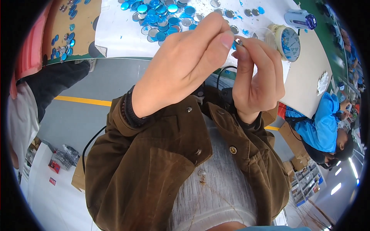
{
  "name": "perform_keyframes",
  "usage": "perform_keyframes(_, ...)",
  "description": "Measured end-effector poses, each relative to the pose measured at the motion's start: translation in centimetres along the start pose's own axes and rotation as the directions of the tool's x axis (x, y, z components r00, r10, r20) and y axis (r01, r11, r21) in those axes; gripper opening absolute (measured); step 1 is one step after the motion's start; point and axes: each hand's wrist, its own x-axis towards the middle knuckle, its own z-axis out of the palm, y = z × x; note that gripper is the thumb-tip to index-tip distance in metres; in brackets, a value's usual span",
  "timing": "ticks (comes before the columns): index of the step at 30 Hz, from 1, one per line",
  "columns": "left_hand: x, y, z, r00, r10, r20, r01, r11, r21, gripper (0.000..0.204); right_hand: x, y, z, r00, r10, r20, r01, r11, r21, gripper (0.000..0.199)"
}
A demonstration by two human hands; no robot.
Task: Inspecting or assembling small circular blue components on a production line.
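My left hand (183,67) and my right hand (260,79) meet above the table's near edge, fingertips almost touching. Between them is a small round metal disc (239,42), mostly hidden by the fingers. Thumb and index finger of the right hand pinch it, and the left thumb and index finger close on its other side. A trace of blue shows at the left fingertips. Beyond the hands lies a loose heap of small discs (162,21), some bright blue and some bare silver. Several silver discs (229,14) lie apart to the right of the heap.
A tape roll (273,32) stands on its side at the right, near a blue-and-white cylindrical object (300,19). More discs (63,52) lie on brown board at far left, beside a pink-red object (30,50). A person in blue (320,129) sits at the right.
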Motion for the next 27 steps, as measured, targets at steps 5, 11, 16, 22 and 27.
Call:
perform_keyframes(5, 0.0, 0.5, -0.2, 1.0, 0.025, -0.02, -0.021, 0.989, 0.145, 0.013, 0.0, 0.6, 0.1, 0.995, -0.094, 0.013, 0.094, 0.995, -0.042, 0.024)
perform_keyframes(11, 0.1, 0.9, -0.3, 0.999, -0.001, -0.038, 0.008, 0.986, 0.168, 0.007, 0.0, 0.7, 0.3, 0.989, -0.148, 0.016, 0.149, 0.987, -0.061, 0.027)
perform_keyframes(16, 0.0, 0.6, -0.2, 0.986, 0.118, -0.114, -0.063, 0.914, 0.4, 0.008, 0.1, 0.1, 0.2, 0.993, -0.112, 0.025, 0.112, 0.993, -0.032, 0.023)
perform_keyframes(22, -0.2, 0.1, -0.7, 0.995, 0.029, -0.097, 0.002, 0.954, 0.3, 0.006, 0.0, -0.7, -0.4, 0.983, 0.186, 0.006, -0.184, 0.971, 0.152, 0.016)
perform_keyframes(27, 0.1, 0.7, -0.4, 0.999, 0.004, -0.04, 0.003, 0.987, 0.158, 0.009, 0.1, -0.1, -0.3, 0.983, 0.182, 0.029, -0.184, 0.962, 0.201, 0.014)
